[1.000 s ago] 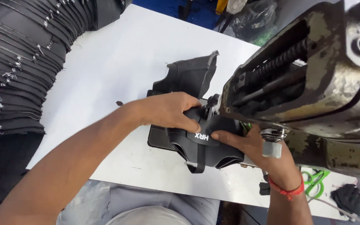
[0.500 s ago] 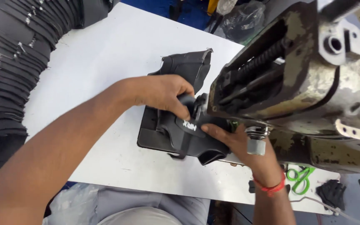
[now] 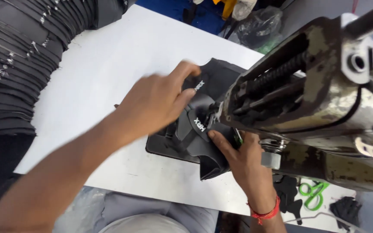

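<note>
A black shoe-upper piece [image 3: 203, 142] with white lettering lies on the black plate under the head of a worn sewing machine [image 3: 324, 99]. My left hand [image 3: 158, 101] hovers over it, blurred, fingers spread, fingertips near a second black piece [image 3: 221, 75] behind it. My right hand [image 3: 238, 157] reaches in from below the machine head, thumb pressed on the lettered piece, fingers wrapped under its edge. A red band circles that wrist.
White table [image 3: 109, 64] stretches to the left. A tall stack of black cut pieces [image 3: 18, 56] fills the far left. Green-handled scissors [image 3: 314, 194] and black scraps [image 3: 346, 209] lie at the lower right. Bags and clutter sit beyond the table's far edge.
My left hand lifted off the piece and swung up and right, fingers now spread. The right hand stays on the lettered piece, which has turned under the machine head.
</note>
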